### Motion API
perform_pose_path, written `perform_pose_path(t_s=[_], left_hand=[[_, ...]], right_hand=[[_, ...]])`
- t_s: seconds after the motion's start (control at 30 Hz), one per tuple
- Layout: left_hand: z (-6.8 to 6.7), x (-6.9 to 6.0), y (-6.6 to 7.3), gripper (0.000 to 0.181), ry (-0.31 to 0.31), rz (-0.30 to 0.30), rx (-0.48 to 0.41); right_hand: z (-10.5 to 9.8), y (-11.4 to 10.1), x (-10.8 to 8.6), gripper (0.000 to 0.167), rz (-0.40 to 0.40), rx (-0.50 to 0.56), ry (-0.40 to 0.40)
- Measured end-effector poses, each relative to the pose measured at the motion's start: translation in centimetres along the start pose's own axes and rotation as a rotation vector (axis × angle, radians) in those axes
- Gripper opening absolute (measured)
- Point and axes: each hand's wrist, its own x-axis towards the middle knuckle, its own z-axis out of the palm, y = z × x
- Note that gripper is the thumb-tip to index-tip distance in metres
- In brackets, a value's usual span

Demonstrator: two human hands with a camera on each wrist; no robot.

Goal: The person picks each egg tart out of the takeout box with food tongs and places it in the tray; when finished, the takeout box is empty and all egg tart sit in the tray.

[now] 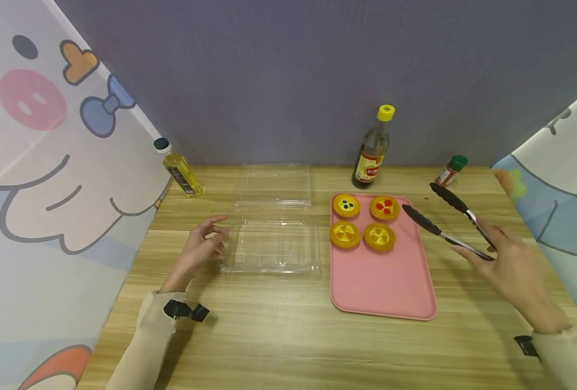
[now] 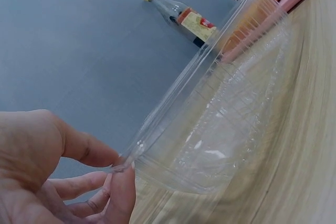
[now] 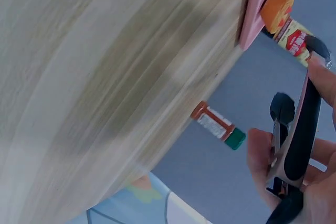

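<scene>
In the left wrist view my left hand [image 2: 79,182] pinches the rim of a clear plastic clamshell box [image 2: 220,124] between thumb and fingers. The box [image 1: 276,244] lies with its lid [image 1: 276,185] folded back behind it. My right hand [image 1: 510,265] grips a pair of black-tipped tongs [image 1: 456,238], spread apart and holding nothing, over the right edge of a pink tray [image 1: 383,287]. At the tray's far end sit several egg tarts: one with dark dots [image 1: 346,206], one with red pieces [image 1: 384,208], and others with yellow wedges [image 1: 379,236].
A dark sauce bottle [image 1: 370,157] with a yellow cap stands behind the tray. Near the back right is a small green-capped spice jar [image 1: 451,170]. An oil bottle [image 1: 181,170] stands at the back left. A grey wall [image 1: 278,81] closes off the table's far edge.
</scene>
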Motion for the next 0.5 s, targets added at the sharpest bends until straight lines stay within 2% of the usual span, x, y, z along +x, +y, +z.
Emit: perform_pose_path(t_s=[0.1, 0.3, 0.5], left_hand=[[-0.1, 0.0, 0.0, 0.055, -0.001, 0.002, 0.002], [0.0, 0.2, -0.2, 0.055, 0.001, 0.0, -0.003], [0.0, 0.3, -0.1, 0.056, -0.002, 0.0, -0.005]], right_hand=[[0.1, 0.6, 0.1, 0.08, 0.016, -0.005, -0.007], [0.2, 1.3, 0.2, 0.08, 0.114, -0.017, -0.085], [0.4, 1.9, 0.1, 0.083, 0.158, -0.034, -0.155]])
